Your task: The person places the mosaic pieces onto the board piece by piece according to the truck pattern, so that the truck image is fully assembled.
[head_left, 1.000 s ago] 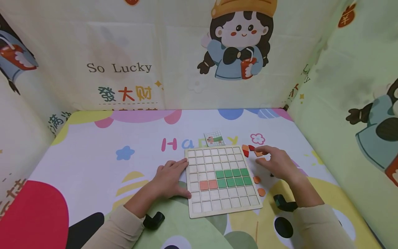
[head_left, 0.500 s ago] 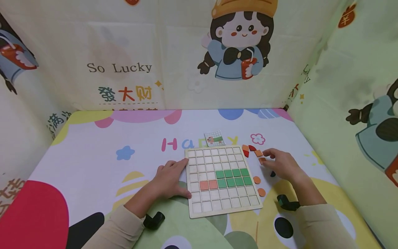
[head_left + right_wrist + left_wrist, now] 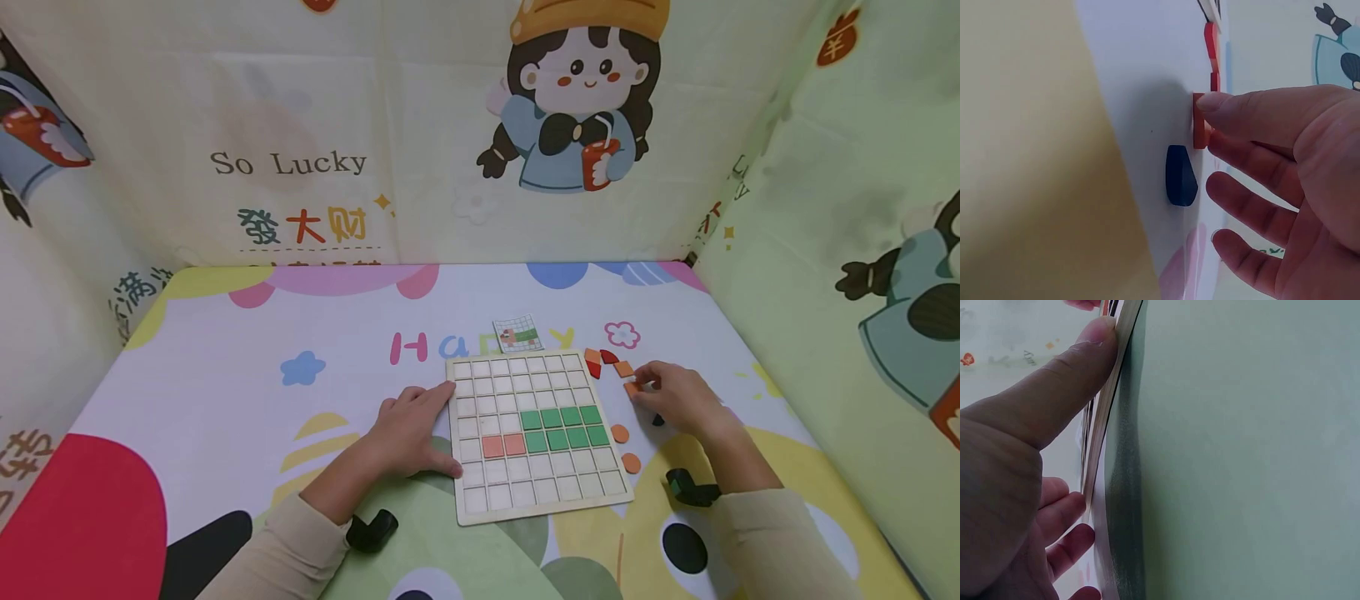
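My left hand (image 3: 405,433) rests against the left edge of a wooden grid board (image 3: 540,511), thumb on the near part of the edge and fingers farther up. The left wrist view shows that thumb (image 3: 1079,375) touching the board's edge. On the board lie green square tiles (image 3: 555,439) in two rows and two salmon-pink square tiles (image 3: 503,447). Right of the board, my right hand (image 3: 678,400) pinches an orange square tile (image 3: 1199,122) between thumb and index finger; its other fingers are spread. A dark blue piece (image 3: 1180,176) lies just beside that hand.
Behind the board lies a pattern card (image 3: 517,334). Orange and red pieces (image 3: 592,362) lie at the board's upper right, with another orange square (image 3: 624,368) near the hand. Two orange round pieces (image 3: 630,463) lie along its right side. Fabric walls (image 3: 420,125) surround the table.
My right hand has drawn back from the upper orange tile to the lower one, and its thumb and index finger have come together on it. The left hand has stayed in place.
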`<state>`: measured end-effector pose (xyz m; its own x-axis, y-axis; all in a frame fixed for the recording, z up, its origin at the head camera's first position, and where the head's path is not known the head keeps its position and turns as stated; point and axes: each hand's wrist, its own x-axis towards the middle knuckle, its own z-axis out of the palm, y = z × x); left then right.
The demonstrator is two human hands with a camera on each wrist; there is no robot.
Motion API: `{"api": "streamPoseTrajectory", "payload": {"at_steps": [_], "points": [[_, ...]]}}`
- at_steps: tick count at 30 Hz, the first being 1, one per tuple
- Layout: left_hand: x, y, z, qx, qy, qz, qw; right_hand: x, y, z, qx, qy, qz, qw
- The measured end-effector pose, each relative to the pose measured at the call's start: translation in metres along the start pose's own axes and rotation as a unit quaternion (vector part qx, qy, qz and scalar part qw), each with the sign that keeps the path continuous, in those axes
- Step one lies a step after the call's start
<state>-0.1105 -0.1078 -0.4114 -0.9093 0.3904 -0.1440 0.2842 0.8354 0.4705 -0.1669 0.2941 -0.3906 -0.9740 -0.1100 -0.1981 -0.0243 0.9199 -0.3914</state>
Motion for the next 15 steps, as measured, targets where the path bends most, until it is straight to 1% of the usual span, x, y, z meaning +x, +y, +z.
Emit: {"api": "streamPoseTrajectory", "payload": {"at_steps": [6, 15], "points": [[0.0006, 0.0002, -0.0001, 0.001, 0.001, -0.001, 1.0000, 0.0014, -0.0005, 0.0022, 0.000, 0.004, 0.002, 1.0000], [0.0003, -0.0002, 0.0002, 0.004, 0.001, 0.002, 1.0000, 0.0001, -0.0009, 0.0033, -0.010, 0.012, -0.013, 0.9998]]}}
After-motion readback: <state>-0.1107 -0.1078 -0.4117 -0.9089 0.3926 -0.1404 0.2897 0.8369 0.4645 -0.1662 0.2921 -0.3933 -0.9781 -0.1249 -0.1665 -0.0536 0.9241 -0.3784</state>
